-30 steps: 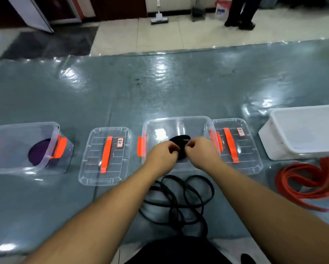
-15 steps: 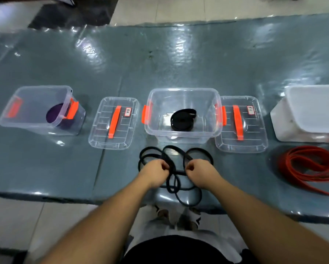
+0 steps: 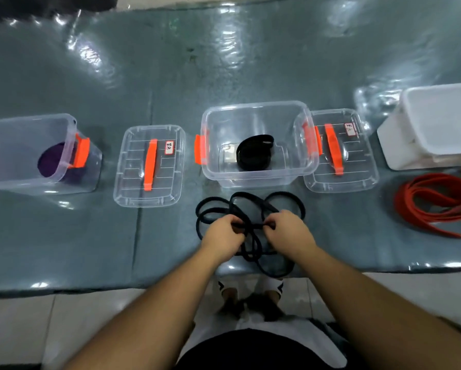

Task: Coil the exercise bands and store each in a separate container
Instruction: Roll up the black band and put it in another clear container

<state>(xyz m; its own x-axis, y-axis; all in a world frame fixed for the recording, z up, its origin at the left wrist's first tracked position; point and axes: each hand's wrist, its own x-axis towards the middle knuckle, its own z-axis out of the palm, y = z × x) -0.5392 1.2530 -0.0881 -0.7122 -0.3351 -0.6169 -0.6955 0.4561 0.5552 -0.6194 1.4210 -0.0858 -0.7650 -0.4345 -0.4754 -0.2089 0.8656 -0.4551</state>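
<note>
Near the tabletop's (image 3: 64, 249) front edge, both hands pinched one strand of a tangled black band (image 3: 246, 209), the left hand (image 3: 222, 237) and right hand (image 3: 288, 232) each with its grip clamped on it. Coiling well would likely mean freeing crossed loops first. Beyond sat a clear container (image 3: 258, 177) holding a coiled black band (image 3: 254, 153).
</note>
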